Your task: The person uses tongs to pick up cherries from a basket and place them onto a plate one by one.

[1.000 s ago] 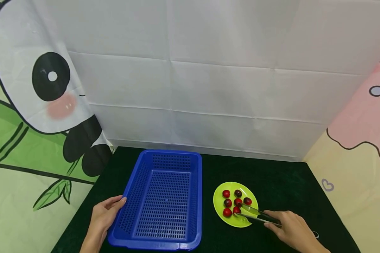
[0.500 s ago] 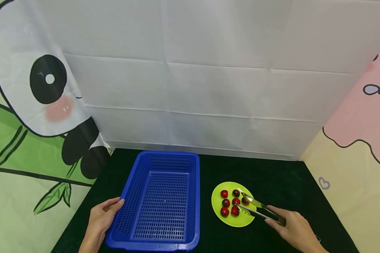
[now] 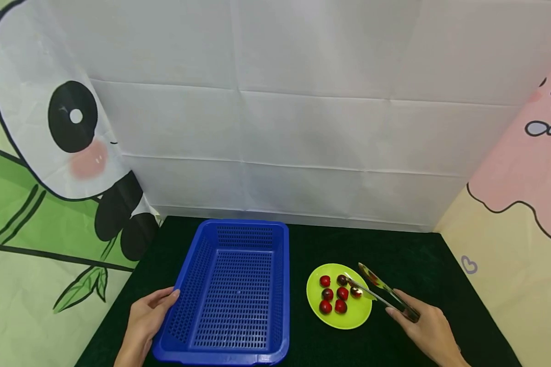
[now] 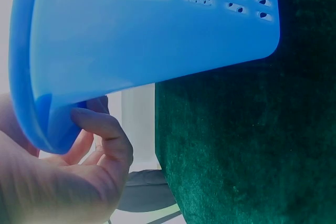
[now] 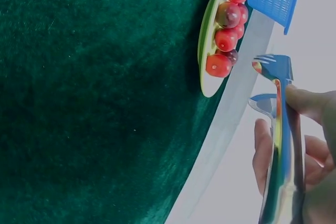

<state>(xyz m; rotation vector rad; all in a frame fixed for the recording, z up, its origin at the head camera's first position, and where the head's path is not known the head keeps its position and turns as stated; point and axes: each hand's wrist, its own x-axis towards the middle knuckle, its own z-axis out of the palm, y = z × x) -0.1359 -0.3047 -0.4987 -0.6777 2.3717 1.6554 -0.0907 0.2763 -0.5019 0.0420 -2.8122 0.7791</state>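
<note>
My left hand (image 3: 149,320) grips the left rim of a blue perforated plastic basket (image 3: 286,285), thumb on top; in the left wrist view the fingers (image 4: 105,129) curl around its edge. Nothing lies inside the basket. In my right hand (image 3: 424,323) are metal tongs (image 3: 387,291), their arms spread. One tip reaches over the yellow-green plate (image 3: 317,316), close to a dark red fruit (image 3: 342,280); the other is out past the plate's upper right edge. Several small, round red fruits (image 3: 341,306) lie on the plate. In the right wrist view, no fruit shows between the tongs' tips.
A dark green cloth (image 3: 422,260) covers the table. The basket stands left of the plate, with a strip of cloth between them. A white sheet (image 3: 303,132) hangs behind, and printed panels flank the table on both sides.
The tongs have lifted off the lower fruits and shifted up and right, their arms spreading wider. The fruits keep their layout on the plate. My left hand keeps its grip on the basket.
</note>
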